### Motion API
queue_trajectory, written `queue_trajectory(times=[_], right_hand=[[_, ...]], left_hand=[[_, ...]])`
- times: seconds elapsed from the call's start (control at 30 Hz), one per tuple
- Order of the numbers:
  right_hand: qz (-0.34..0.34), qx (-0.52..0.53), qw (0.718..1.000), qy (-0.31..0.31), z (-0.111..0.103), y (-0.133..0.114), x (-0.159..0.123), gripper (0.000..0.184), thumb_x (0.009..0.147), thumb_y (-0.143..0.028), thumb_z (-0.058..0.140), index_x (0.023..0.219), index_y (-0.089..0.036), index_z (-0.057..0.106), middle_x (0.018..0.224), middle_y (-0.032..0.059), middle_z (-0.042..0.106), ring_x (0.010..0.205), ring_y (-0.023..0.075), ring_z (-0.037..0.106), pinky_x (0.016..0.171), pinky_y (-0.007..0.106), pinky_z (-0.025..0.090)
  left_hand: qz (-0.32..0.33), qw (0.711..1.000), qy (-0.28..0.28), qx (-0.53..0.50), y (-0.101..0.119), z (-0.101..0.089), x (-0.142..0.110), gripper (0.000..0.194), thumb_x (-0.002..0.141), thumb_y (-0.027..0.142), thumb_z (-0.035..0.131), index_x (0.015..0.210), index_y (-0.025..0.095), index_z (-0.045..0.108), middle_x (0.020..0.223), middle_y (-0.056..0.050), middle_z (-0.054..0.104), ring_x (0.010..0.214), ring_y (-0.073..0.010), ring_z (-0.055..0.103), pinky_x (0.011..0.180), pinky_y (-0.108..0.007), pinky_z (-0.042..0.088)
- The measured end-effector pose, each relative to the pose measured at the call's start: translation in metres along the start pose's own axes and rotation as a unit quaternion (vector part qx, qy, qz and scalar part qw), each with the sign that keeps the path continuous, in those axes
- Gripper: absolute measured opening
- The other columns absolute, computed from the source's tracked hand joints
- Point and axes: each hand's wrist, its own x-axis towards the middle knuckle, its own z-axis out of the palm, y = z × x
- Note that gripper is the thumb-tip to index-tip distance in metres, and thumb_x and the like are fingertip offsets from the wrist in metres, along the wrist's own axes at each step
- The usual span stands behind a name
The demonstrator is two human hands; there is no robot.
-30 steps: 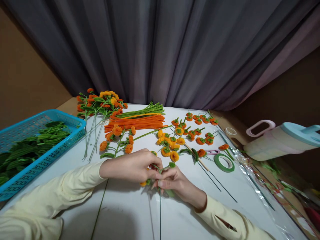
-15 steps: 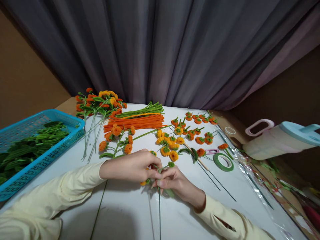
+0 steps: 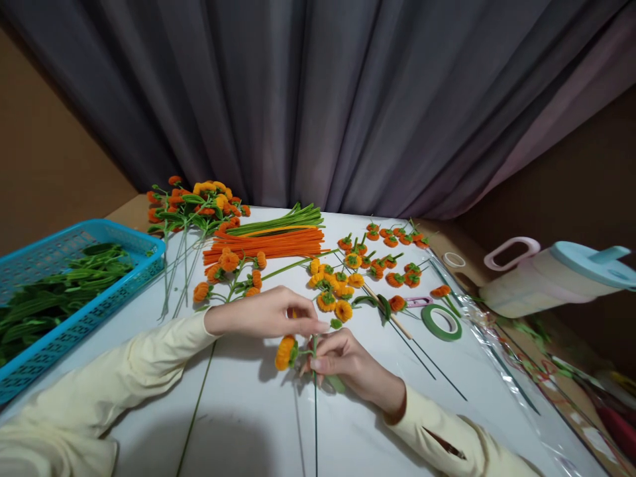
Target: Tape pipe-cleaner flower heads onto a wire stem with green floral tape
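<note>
A wire-stemmed pipe-cleaner flower spray with a yellow bloom (image 3: 285, 353) stands between my hands near the middle of the table. My right hand (image 3: 350, 364) pinches its green stem (image 3: 315, 417), which runs down toward the front edge. Just above, my left hand (image 3: 271, 313) has thumb and fingers closed at the top of the spray; the fingers hide most of what is between them. Past its fingertips pokes a small green bud or leaf (image 3: 336, 324). Another green leaf (image 3: 336, 383) shows under my right hand.
Loose yellow flowers (image 3: 342, 309) and orange flowers (image 3: 396, 279) lie beyond my hands. Orange pipe cleaners (image 3: 268, 244), a blue basket (image 3: 106, 285) of leaves and finished sprays (image 3: 186, 209) are left. Green tape (image 3: 441, 322), thin wires (image 3: 440, 368) and a tumbler (image 3: 527, 291) are right.
My left hand has lifted and shifted slightly up along the spray, uncovering the yellow bloom on its left side. My right hand keeps its pinch in nearly the same place.
</note>
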Motion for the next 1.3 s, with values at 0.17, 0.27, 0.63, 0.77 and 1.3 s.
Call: queue_trajectory(times=[0.17, 0.27, 0.63, 0.77, 1.3], right_hand=[[-0.002, 0.002, 1.0, 0.005, 0.0, -0.003, -0.001, 0.021, 0.064, -0.032, 0.082, 0.056, -0.014, 0.073, 0.057, 0.0021, 0.062, 0.052, 0.0084, 0.055, 0.05, 0.021, 0.039], [-0.001, 0.007, 1.0, 0.006, 0.0, -0.003, 0.0, 0.02, 0.063, -0.031, 0.082, 0.057, -0.014, 0.074, 0.056, 0.0016, 0.061, 0.052, 0.008, 0.055, 0.05, 0.02, 0.039], [0.0, 0.004, 1.0, 0.005, -0.003, 0.0, 0.0, 0.018, 0.063, -0.029, 0.082, 0.06, -0.014, 0.074, 0.056, 0.0014, 0.061, 0.052, 0.0088, 0.056, 0.05, 0.021, 0.041], [0.003, 0.008, 1.0, 0.004, -0.002, -0.001, 0.0, 0.017, 0.063, -0.029, 0.083, 0.06, -0.015, 0.074, 0.057, 0.0015, 0.063, 0.05, 0.0083, 0.055, 0.049, 0.021, 0.04], [0.014, 0.008, 1.0, 0.01, -0.001, -0.002, 0.0, 0.017, 0.062, -0.029, 0.083, 0.059, -0.014, 0.074, 0.055, 0.0012, 0.062, 0.05, 0.0082, 0.055, 0.048, 0.02, 0.039]], left_hand=[[-0.053, 0.945, 0.224, -0.234, -0.035, 0.012, 0.009, 0.056, 0.085, 0.059, 0.042, 0.054, 0.015, 0.054, 0.047, 0.002, 0.048, 0.045, -0.0092, 0.043, 0.05, -0.022, 0.036], [-0.083, 0.93, 0.259, -0.247, -0.054, 0.02, 0.015, 0.057, 0.083, 0.056, 0.048, 0.043, 0.017, 0.039, 0.038, 0.007, 0.03, 0.036, -0.0054, 0.024, 0.041, -0.022, 0.022], [-0.1, 0.929, 0.231, -0.27, -0.071, 0.019, 0.021, 0.05, 0.081, 0.047, 0.054, 0.043, 0.017, 0.042, 0.033, 0.005, 0.035, 0.033, -0.0065, 0.03, 0.038, -0.023, 0.022], [-0.1, 0.93, 0.227, -0.272, -0.071, 0.02, 0.022, 0.049, 0.081, 0.047, 0.053, 0.043, 0.017, 0.044, 0.033, 0.005, 0.036, 0.033, -0.0068, 0.031, 0.039, -0.023, 0.023], [-0.117, 0.931, 0.211, -0.274, -0.067, 0.021, 0.022, 0.047, 0.076, 0.05, 0.058, 0.045, 0.016, 0.048, 0.034, 0.006, 0.038, 0.033, -0.006, 0.032, 0.04, -0.021, 0.024]])
